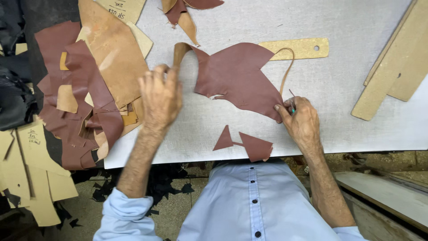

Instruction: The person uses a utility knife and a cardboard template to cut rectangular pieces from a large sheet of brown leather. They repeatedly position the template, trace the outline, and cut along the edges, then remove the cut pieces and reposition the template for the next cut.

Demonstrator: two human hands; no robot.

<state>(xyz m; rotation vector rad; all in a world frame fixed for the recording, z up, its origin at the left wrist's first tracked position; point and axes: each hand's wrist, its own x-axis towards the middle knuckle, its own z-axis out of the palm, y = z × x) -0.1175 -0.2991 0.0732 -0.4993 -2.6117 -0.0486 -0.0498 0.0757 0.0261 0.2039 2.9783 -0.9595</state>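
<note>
Reddish-brown leather piece (236, 76), thin and floppy, lies flat on the bench (347, 89); left hand (159, 96) pins its strip end, right hand (302, 120) pinches a small knife (292, 106) at its edge.

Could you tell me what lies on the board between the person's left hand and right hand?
In the head view, the reddish-brown leather piece spans the gap between the left hand and right hand, on the grey cutting board.

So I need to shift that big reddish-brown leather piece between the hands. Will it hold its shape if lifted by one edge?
Probably not. The leather piece lies flat and thin on the grey board, and a narrow strip at its right end curls up in a loop, so it likely droops. It looks light. Its matte face probably drags rather than slides.
</note>
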